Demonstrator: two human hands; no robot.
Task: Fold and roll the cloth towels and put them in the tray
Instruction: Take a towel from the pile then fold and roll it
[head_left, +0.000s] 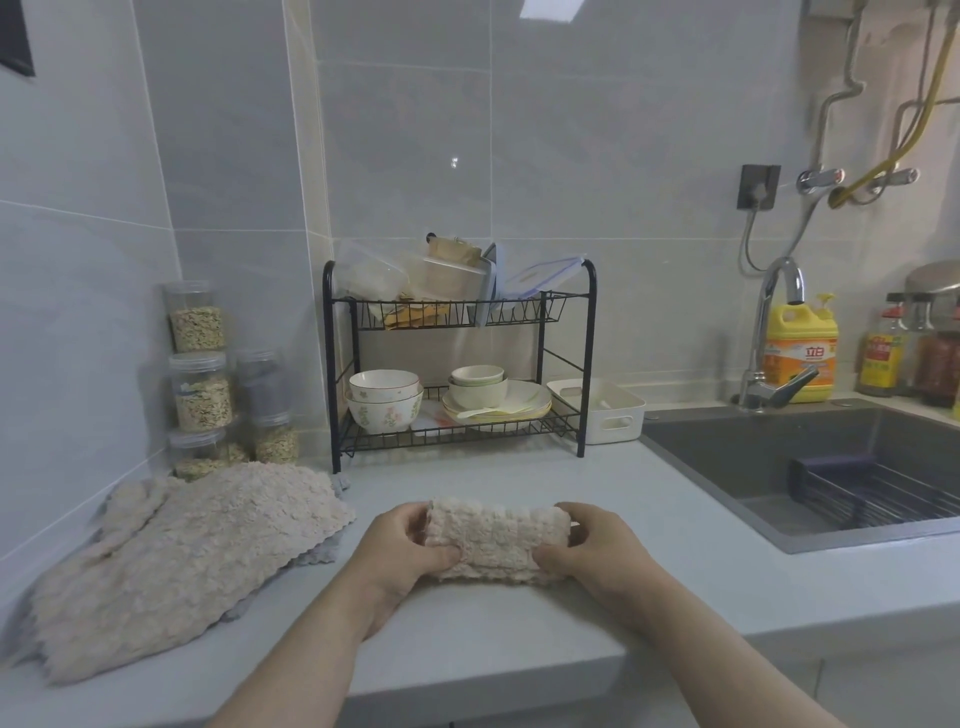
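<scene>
At the front edge of the surface (571, 483), in the head view, a rolled towel (496, 540) lies crosswise between both hands. The left hand (410, 551) grips its left end, thumb pressed on the near face and fingers curled over the top; the right hand (597, 551) grips the right end in the same way. The roll looks nearly finished; whether it rests on the surface or is held just above it, I cannot tell. To do this step well, I judge that both thumbs should press evenly, so the ends come out level and the roll does not taper. The loose edge is hidden from here and should be turned underneath before lifting. The cloth is thick and fluffy, so it will likely spring open if the grip slackens. The white tray (608, 413) stands well behind and to the right, just beside the black dish rack (457, 364) and near the sink (779, 457); something pale lies in it, too unclear to name. A pile of unfolded towels (182, 561) lies to the left, apart from the hands
</scene>
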